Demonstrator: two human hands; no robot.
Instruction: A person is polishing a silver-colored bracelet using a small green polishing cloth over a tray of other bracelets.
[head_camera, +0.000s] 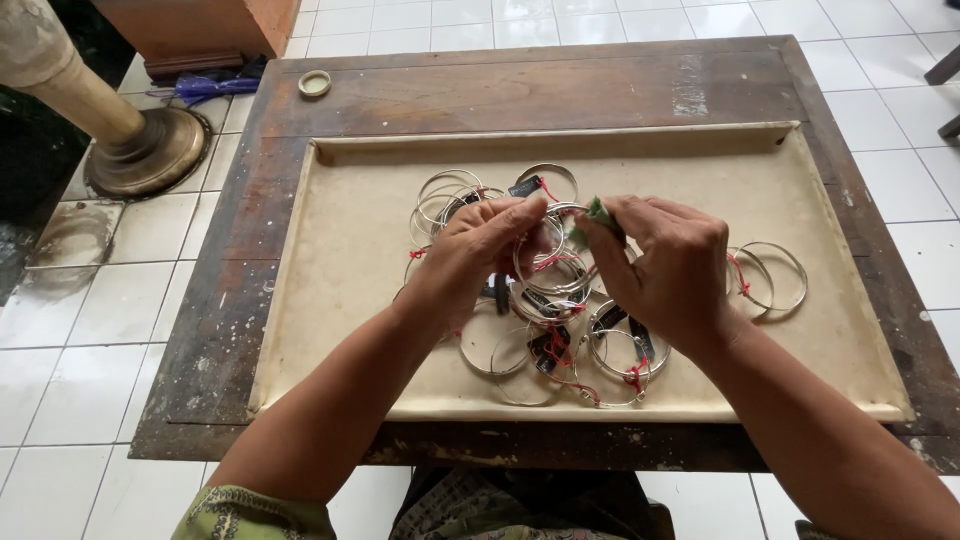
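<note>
My left hand (478, 255) pinches a silver bangle (545, 262) by its rim, holding it upright above the tray. My right hand (672, 268) grips a small green cloth (600, 215) pressed against the same bangle's upper edge. Beneath both hands lies a heap of silver bangles (560, 345), several tied with red thread and carrying small black tags. They rest on a shallow beige tray (350, 260) on a worn wooden table (500, 90).
A pair of bangles (770, 275) lies apart at the tray's right side. A small round lid (314, 83) sits at the table's far left corner. A turned wooden post with a round base (140, 150) stands on the white tiled floor to the left.
</note>
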